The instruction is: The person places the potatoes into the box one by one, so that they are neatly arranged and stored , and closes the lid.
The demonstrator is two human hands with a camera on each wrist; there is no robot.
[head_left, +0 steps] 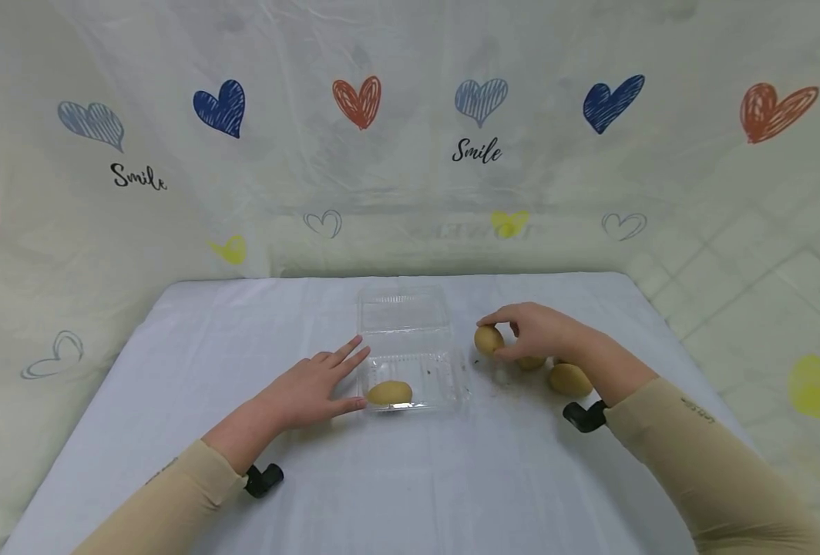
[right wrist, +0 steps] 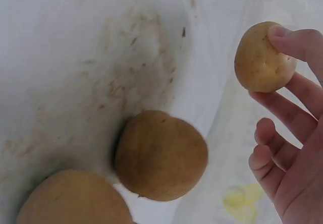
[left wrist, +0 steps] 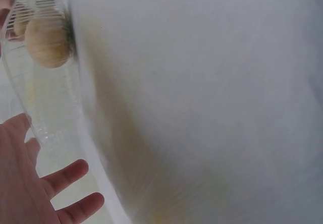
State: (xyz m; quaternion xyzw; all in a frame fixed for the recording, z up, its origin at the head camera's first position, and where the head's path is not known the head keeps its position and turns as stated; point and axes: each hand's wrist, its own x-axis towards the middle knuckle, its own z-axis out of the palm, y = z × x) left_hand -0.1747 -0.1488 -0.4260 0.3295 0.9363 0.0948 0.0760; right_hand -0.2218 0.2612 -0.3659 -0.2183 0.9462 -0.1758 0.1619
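Ideally, the round tan potato (head_left: 488,340), pinched by curved fingers (right wrist: 292,115) of the right hand (head_left: 538,331) beside the clear plastic clamshell (head_left: 432,378), is gripped gently, with the clamshell steadied by the empty, spread-fingered left hand (head_left: 306,391).

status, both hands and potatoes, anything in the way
Right hand: grip on held potato. Left hand: open, at left side of clear container. Another potato inside. Nothing visible blocking between.

The white-covered table (head_left: 382,493) bears a container (head_left: 438,381), two potatoes (head_left: 570,380) and crumbs (right wrist: 118,90).
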